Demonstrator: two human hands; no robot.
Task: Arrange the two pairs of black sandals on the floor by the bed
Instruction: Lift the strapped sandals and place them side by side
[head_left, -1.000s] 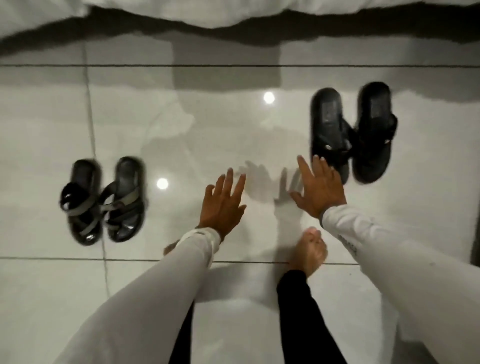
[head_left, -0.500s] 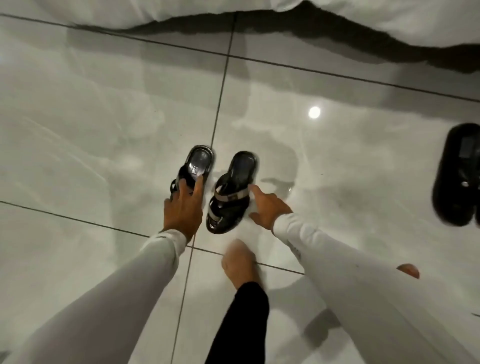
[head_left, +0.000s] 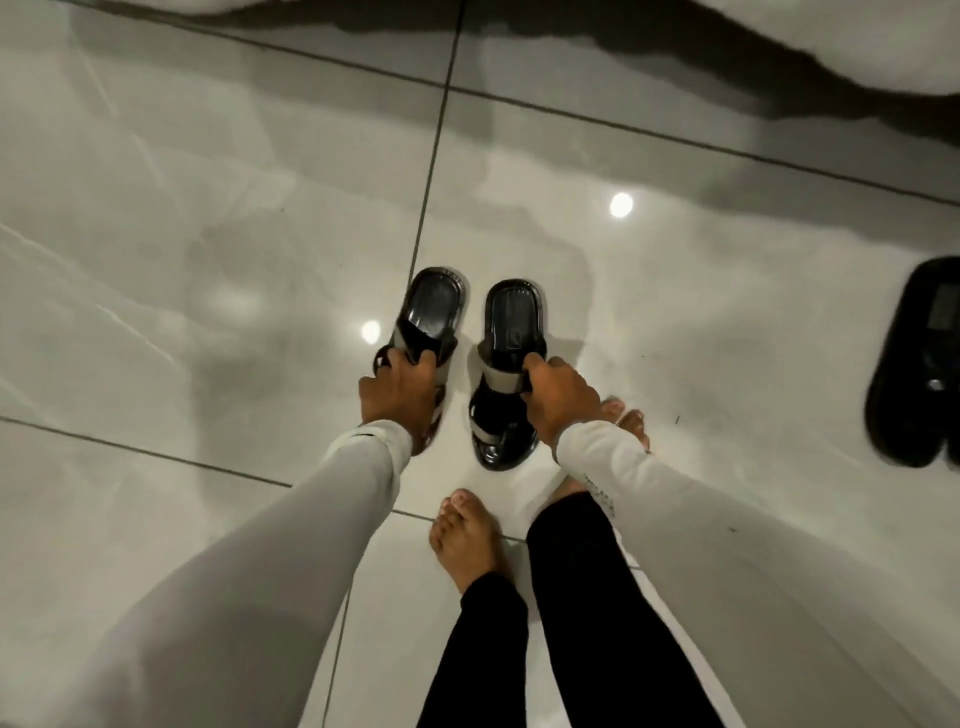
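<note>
Two black sandals with grey straps sit side by side in the middle of the glossy floor. My left hand (head_left: 399, 391) grips the strap of the left sandal (head_left: 434, 312). My right hand (head_left: 558, 397) is closed on the strap of the right sandal (head_left: 511, 322). Whether their soles still touch the floor I cannot tell. One black sandal of the other pair (head_left: 917, 364) lies at the right edge of the view, partly cut off.
White bedding (head_left: 841, 41) hangs along the top edge, with a dark shadow under it. My bare feet (head_left: 467, 540) stand on the tiles just behind the gripped sandals. Grey tiles with dark grout lines spread to the left and far side.
My view swung left from the far pair to the strapped pair. Both hands went from spread open above the floor to closed on the straps of these two sandals.
</note>
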